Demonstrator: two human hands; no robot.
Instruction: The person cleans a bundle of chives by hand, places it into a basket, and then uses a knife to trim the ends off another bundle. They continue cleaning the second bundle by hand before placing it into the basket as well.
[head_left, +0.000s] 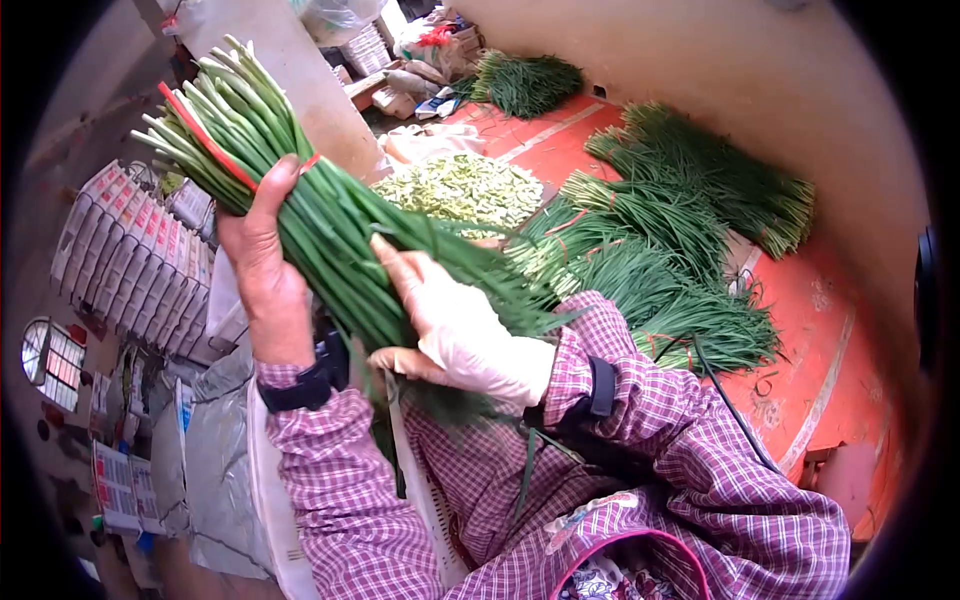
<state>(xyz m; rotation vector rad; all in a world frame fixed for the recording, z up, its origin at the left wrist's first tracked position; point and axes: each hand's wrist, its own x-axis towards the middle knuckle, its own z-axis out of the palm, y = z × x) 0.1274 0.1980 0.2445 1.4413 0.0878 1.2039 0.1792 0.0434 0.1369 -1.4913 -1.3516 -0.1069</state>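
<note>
Clasping the green bunch (pixel 350 230) before the body, the left grip (pixel 266 255) sits at the red band (pixel 212 146), nearer the pale stem ends; the long axis slants down rightward, where the gloved right grip (pixel 460 325), spread wide, touches the leaves

Left grip (pixel 262 250) curled, held higher; right grip (pixel 455 325) lower, spread

The right hand (pixel 475 335) hides — partly — the green bunch (pixel 335 225).
</note>
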